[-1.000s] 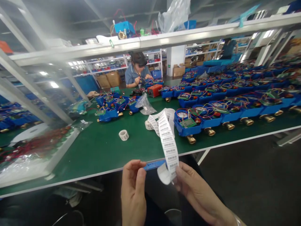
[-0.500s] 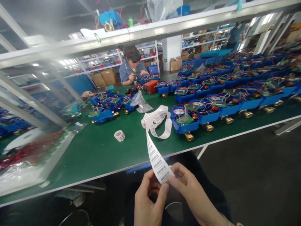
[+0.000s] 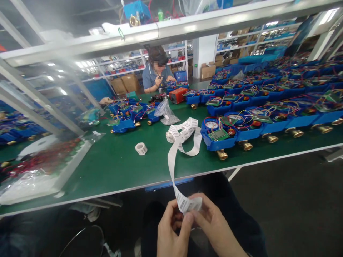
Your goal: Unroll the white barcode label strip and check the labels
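In the head view, both hands were held low in front of the person's lap, below the near edge of the green table (image 3: 112, 171). The left hand (image 3: 171, 232) and the right hand (image 3: 214, 228) met at the free end of a long white label strip (image 3: 173, 160), which carried small printed barcodes. The left thumb and forefinger were pinched on the strip's end, and the right fingers were closed on it from the other side, so both hands were grasping the same piece of paper. I judge this two-sided hold served to keep the thin strip flat and steady while the fingertips worked at one label.

From the hands the strip rose to the table edge and ran on to a loose coil of it lying on the table, just beside a blue meter (image 3: 218, 137) with a brass fitting. Probably the coil lay there so that the strip could feed freely.

A small tape roll (image 3: 141, 148) stood apart on the table, to the left of the coil. Many more blue meters filled the right part. Across the table, another person (image 3: 158, 73) sat at work.

Both wrists were bent inward, palms half facing each other, fingers curled.
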Tool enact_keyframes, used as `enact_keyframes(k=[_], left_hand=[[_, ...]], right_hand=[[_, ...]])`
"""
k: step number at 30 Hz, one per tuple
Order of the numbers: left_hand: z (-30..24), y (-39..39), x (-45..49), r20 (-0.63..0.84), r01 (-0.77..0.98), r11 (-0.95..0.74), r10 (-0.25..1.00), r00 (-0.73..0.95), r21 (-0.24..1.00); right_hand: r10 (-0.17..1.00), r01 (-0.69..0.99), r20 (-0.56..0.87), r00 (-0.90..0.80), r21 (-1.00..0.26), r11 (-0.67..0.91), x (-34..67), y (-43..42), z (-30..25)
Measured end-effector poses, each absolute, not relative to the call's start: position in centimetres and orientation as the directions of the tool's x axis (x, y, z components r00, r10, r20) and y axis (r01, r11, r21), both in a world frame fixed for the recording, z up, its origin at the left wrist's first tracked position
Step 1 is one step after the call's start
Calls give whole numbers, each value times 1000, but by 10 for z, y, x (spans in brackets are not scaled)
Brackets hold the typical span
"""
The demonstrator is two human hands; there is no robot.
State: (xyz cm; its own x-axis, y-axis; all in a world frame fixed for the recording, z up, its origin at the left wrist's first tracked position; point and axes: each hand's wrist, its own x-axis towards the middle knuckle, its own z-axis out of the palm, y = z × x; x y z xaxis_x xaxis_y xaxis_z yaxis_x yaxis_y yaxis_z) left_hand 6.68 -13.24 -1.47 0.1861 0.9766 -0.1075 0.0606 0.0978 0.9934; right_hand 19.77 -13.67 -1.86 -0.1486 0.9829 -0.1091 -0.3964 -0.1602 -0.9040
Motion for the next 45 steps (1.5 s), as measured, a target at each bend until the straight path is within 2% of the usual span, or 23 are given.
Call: enact_keyframes(k=[5, 9, 11, 15, 19, 24, 30, 33, 35, 37, 42, 45], left_hand=[[-27, -138, 69, -55, 0, 55, 993, 100, 998], [-41, -139, 69, -61, -70, 66, 995, 75, 995], [-48, -138, 66, -46, -46, 48, 997, 58, 998], [-54, -138, 57, 41, 155, -47, 998, 42, 987], [-49, -138, 56, 134, 267, -147, 989, 66, 952], [-47, -142, 59, 132, 231, -141, 990, 54, 963], [-63, -150, 64, 24, 164, -12, 997, -71, 986], [-64, -153, 70, 91, 146, -75, 990, -105, 986], [-62, -155, 75, 183, 205, -160, 978, -96, 965], [-60, -156, 77, 240, 277, -212, 968, -71, 937], [-64, -152, 70, 177, 309, -113, 966, -188, 944], [-72, -147, 64, 182, 391, -113, 973, -145, 913]], right_hand=[[996, -121, 1, -86, -993, -10, 188, -141, -46], [988, 97, 42, -151, -994, 57, 191, -143, -55], [979, 130, 51, -199, -988, 78, 196, -144, -55], [975, 63, 111, -194, -990, 126, 210, -145, -59], [988, 4, 45, -148, -999, 46, 214, -144, -65], [985, -125, -8, -174, -992, -31, 205, -141, -65], [976, -249, -124, -180, -954, -167, 200, -142, -70], [967, -322, -141, -213, -924, -206, 201, -140, -66], [958, -363, -154, -243, -901, -237, 203, -138, -61], [958, -371, -156, -242, -897, -239, 204, -136, -58], [978, -302, -136, -158, -936, -179, 208, -137, -64], [985, -262, -113, -130, -954, -144, 208, -139, -71]])
